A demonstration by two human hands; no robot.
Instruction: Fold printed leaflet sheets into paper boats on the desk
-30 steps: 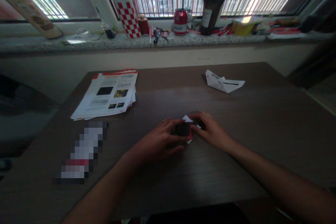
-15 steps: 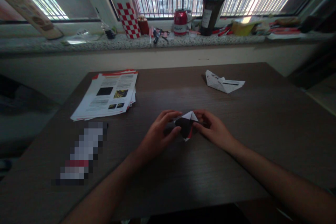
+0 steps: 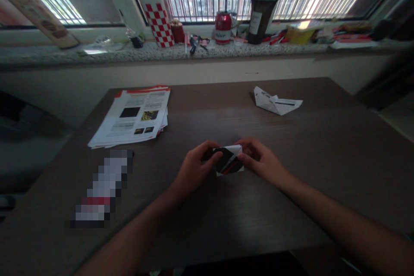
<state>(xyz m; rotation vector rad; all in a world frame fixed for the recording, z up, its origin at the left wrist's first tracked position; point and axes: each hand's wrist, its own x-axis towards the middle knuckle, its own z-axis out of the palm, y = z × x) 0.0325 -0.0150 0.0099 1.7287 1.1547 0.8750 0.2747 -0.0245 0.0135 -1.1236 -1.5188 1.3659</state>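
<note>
A small piece of folded paper [image 3: 229, 160], printed black, white and red, is held between both hands over the middle of the table. My left hand [image 3: 199, 164] pinches its left side, thumb on the near face and fingers behind. On its right side my right hand [image 3: 258, 159] grips the edge the same way. The fingertips behind the paper are partly hidden. Beyond my right hand, apart from it, a folded paper boat [image 3: 277, 102] with printed text rests on the table.
A stack of printed sheets [image 3: 132, 116] lies at the table's back left. Nearer me is a blurred-out flat object [image 3: 101, 187]. Along the windowsill [image 3: 168, 54] stand a checkered bottle [image 3: 158, 23], a red can [image 3: 223, 28] and a dark cup [image 3: 258, 17].
The folded paper has turned in my hands, from a pointed, diamond-like outline to a squarer one with a level top edge. Both hands have shifted only slightly.
</note>
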